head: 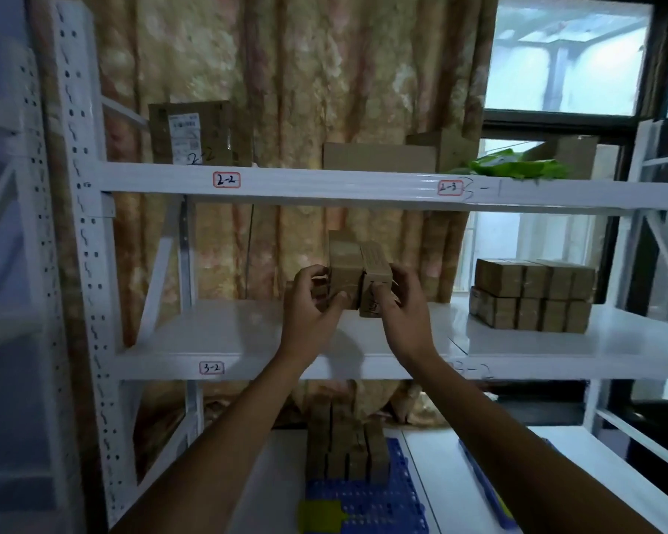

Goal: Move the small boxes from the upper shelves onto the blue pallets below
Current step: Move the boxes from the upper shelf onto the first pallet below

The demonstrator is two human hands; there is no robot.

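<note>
Brown cardboard fills our grip: we hold two small boxes side by side just above the white middle shelf (pixel 216 333), the one labelled 3-2. Our left hand (pixel 312 302) has its fingers (pixel 309 272) curled closed around the left box (pixel 344 275), thumb pressed against its front face. Our right hand (pixel 400 306) is clamped the same way on the right box (pixel 375 279), which bears some printing on its front end. The two boxes touch each other, and we cannot tell whether their undersides touch the shelf.

Well to the right on the same shelf sits a stack of small boxes (pixel 533 294), two layers high, packed tight together. Below, on the lower level, a blue pallet (pixel 367 502) carries a cluster of boxes standing on end (pixel 348 445), with a yellow-green object (pixel 321 514) at its left edge. A second blue pallet (pixel 483 483) shows as a thin edge to the right.

On the upper shelf (pixel 324 183), marked 2-2 and 2-3, we see a large carton with a shipping label (pixel 197 133), a flatter carton (pixel 378 156) and a green bag (pixel 513 167). A patterned curtain (pixel 305 71) hangs behind the rack.
</note>
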